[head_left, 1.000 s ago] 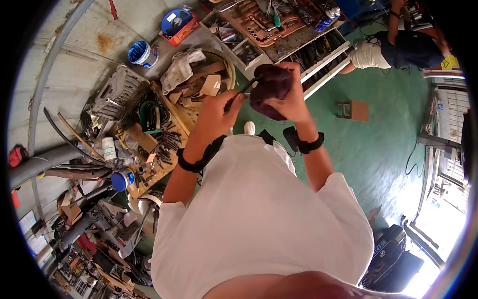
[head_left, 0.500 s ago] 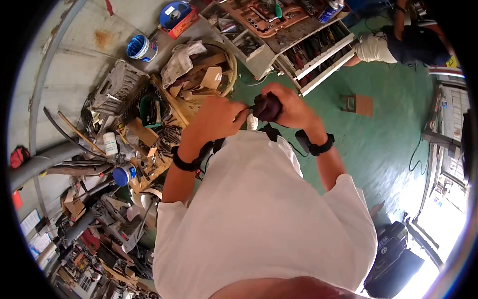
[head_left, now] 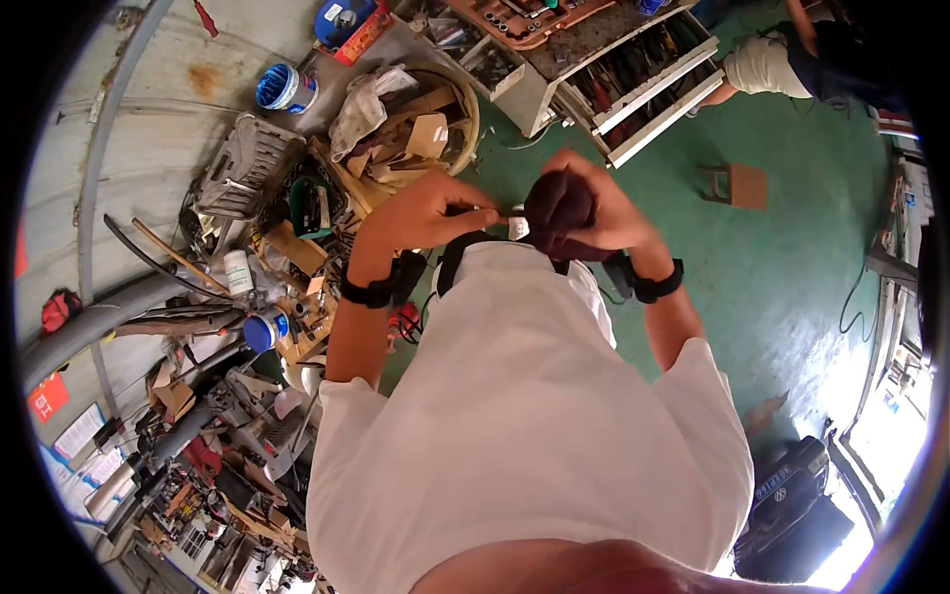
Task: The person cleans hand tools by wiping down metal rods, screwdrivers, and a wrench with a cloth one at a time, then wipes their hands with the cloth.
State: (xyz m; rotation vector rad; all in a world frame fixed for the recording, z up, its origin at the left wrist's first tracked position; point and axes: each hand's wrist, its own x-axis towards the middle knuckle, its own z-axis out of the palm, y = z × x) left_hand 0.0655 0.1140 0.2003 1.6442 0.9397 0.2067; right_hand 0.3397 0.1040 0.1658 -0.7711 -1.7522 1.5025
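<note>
A dark maroon cloth [head_left: 560,206] is bunched in my right hand [head_left: 612,213], whose fingers wrap round it. Just left of the cloth, my left hand [head_left: 432,211] has its thumb and fingers pinched on a thin dark tool, mostly hidden by the fingers. The tool's end points at the cloth and seems to touch it. Both hands are in front of my waist, above the green floor.
Open tool drawers [head_left: 658,109] stand ahead, beside a socket set case [head_left: 524,25]. At the left are a round bin of cardboard [head_left: 465,134], a grey crate [head_left: 244,170] and a cluttered bench. A small stool [head_left: 747,186] and another person [head_left: 767,67] are at the right.
The cloth has come down and nearer my body, and its bunched shape has changed. My hands have moved lower with it. The view has shifted, so the drawers sit higher and further right.
</note>
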